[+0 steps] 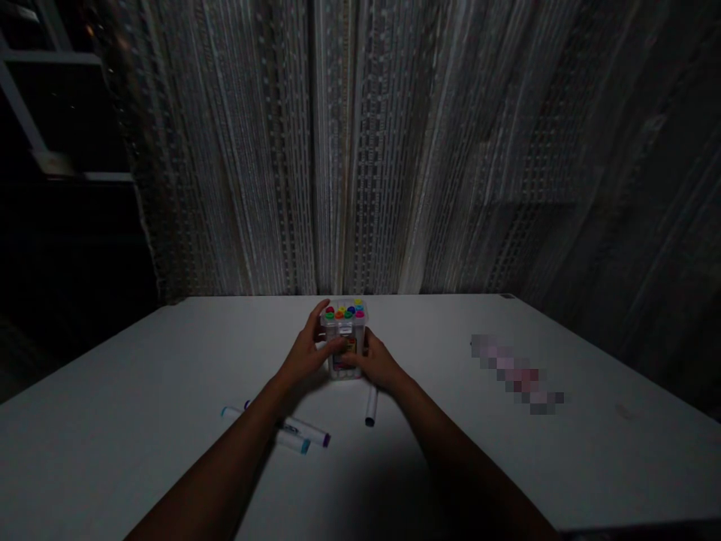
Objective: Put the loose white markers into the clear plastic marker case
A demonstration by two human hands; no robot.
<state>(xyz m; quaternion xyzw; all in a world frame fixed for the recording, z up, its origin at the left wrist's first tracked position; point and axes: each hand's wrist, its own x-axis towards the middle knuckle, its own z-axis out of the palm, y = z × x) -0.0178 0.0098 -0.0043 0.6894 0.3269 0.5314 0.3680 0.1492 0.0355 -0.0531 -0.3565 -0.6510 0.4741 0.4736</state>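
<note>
A clear plastic marker case (345, 330) stands upright on the white table, filled with markers whose colored caps show at its top. My left hand (312, 346) grips the case from its left side, thumb across the front label. From the right, my right hand (378, 359) wraps its lower side, thumb also on the front. A white marker with a black end (371, 407) lies just below my right hand. Under my left forearm lie a purple-ended marker (307, 430) and a teal-ended marker (293, 441), both partly hidden by the arm.
A pixelated, pinkish elongated item (515, 372) lies on the right of the white table (185, 346). Behind the table's far edge hangs a patterned curtain (372, 150). A dark window frame (61, 56) is at the upper left. The light is dim.
</note>
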